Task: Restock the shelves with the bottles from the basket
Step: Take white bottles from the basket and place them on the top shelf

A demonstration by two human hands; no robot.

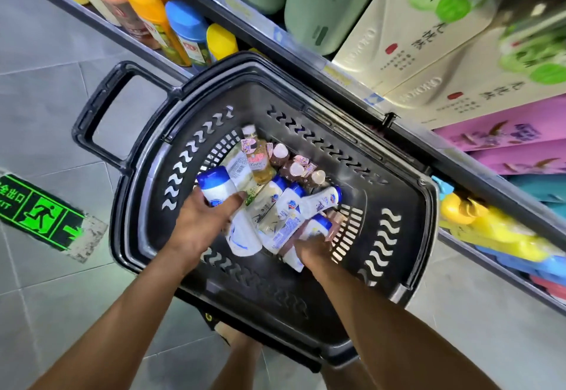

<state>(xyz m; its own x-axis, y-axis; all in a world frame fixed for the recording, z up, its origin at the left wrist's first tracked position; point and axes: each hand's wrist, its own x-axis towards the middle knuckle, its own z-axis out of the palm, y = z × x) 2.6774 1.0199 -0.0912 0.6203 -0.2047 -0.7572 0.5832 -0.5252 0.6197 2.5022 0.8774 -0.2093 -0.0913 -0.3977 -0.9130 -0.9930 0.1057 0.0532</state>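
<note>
Both hands were inside basket (269, 294): left hand (202, 221) gripped blue-capped bottle (214, 187) over basket's middle; right hand (312, 249) clutched white bottle (294, 261) by basket's near wall. Likely best lifted straight up, clearing basket rim

Grey tiled floor (46, 53) bears a glowing green exit sticker (39, 209).

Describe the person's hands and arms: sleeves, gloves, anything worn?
Left hand and right hand are bare: no gloves, no rings, watch or bands visible. Both forearms are uncovered to the frame edge, so no sleeve shows. Fingers are motion-blurred, so small items could be missed.
</note>
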